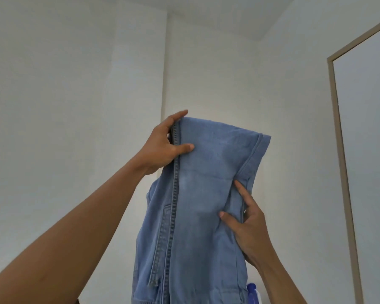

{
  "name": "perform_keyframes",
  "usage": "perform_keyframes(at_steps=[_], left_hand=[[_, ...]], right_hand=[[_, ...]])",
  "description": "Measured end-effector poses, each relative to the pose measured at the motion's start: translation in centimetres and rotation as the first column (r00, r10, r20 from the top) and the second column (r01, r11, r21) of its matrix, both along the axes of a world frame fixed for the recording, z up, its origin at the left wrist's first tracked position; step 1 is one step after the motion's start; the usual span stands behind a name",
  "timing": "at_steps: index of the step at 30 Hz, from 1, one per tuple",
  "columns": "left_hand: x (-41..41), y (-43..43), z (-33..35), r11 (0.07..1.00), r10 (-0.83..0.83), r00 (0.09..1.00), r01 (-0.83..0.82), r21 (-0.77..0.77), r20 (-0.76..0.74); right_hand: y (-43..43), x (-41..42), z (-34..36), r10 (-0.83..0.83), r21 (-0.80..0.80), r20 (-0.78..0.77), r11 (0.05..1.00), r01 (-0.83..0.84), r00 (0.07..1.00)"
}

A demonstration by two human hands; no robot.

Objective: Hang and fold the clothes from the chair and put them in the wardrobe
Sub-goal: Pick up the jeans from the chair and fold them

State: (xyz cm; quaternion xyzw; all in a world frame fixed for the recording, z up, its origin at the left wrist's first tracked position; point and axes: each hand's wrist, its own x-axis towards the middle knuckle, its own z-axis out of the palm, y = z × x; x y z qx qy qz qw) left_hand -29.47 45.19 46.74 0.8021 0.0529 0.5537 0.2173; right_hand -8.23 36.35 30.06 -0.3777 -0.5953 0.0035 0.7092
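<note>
We held the jeans (pixel 198 205) up w/ both hands, long axis vertical. Left hand (pixel 162 148) pinched the top seam edge; right hand (pixel 248 224) gripped the opposite edge, lower down. Door (pixel 369 150) stood right of jeans.

Obstacle, centre: blue denim garment (pixel 198 205), held up and hanging below the frame; fills all the room between the fingers (pixel 180 148) of the left hand (pixel 160 148) and those of the right hand (pixel 248 233).
Free room: bare wall (pixel 64 95) outward of the left fingers; open air above both sets of fingertips, up to the ceiling (pixel 228 12).
Obstacle, outward of the right fingers: tan-framed panel (pixel 340 128), well apart.
Obstacle, below the right fingers: blue-and-white object (pixel 251 292), just beside the garment's lower edge; identity unclear.
</note>
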Motion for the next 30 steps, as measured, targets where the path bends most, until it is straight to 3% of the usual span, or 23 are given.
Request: perform_keyframes(at_steps=[2, 5, 6, 8, 11, 14, 18, 25, 28, 30], left_hand=[[-1.0, -1.1, 0.0, 0.999, 0.023, 0.999, -0.024, -0.032, -0.037], [-2.0, -2.3, -5.3, 0.97, 0.222, 0.966, -0.205, -0.129, 0.134], [-2.2, -2.4, -8.0, 0.962, 0.207, 0.974, -0.185, -0.202, 0.095], [-2.3, -3.6, -12.3, 0.898, 0.023, 0.998, -0.045, -0.438, -0.056], [-1.5, -3.7, -14.2, 0.767, -0.132, 0.99, 0.077, -0.637, -0.039], [-1.0, -2.8, -14.4, 0.78, -0.123, 0.992, 0.106, -0.617, 0.016], [-1.1, -0.5, -15.5, 0.892, 0.061, 0.989, -0.116, -0.436, -0.138], [-0.8, 2.5, -15.3, 0.955, 0.246, 0.967, -0.254, -0.152, -0.069], [-1.3, 2.6, -15.6, 0.932, 0.274, 0.955, -0.293, -0.213, -0.114], [-1.5, 2.1, -17.4, 0.909, 0.167, 0.962, -0.235, -0.345, -0.214]], right_hand=[[-0.3, -0.2, 0.2, 0.003, 0.017, -0.031, 1.0, -0.003, 1.0], [-1.0, -0.5, 0.0, 0.056, 0.03, -0.066, 0.998, -0.054, 0.996], [-1.3, -0.6, -0.1, 0.076, 0.035, -0.072, 0.997, -0.074, 0.994], [-1.6, -0.9, -0.2, 0.106, 0.013, -0.054, 0.994, -0.106, 0.993], [-1.3, -1.5, -0.4, 0.131, -0.079, -0.007, 0.988, -0.131, 0.991], [-0.9, -2.0, -0.8, 0.114, -0.148, 0.009, 0.983, -0.112, 0.993], [-0.9, -1.7, -0.8, 0.103, -0.178, -0.044, 0.978, -0.109, 0.994], [-0.8, -1.2, -0.1, 0.129, -0.195, -0.12, 0.969, -0.151, 0.984], [-0.4, -1.4, 0.3, 0.146, -0.195, -0.168, 0.965, -0.178, 0.975], [0.0, -1.6, 0.1, 0.163, -0.209, -0.198, 0.956, -0.204, 0.967]])
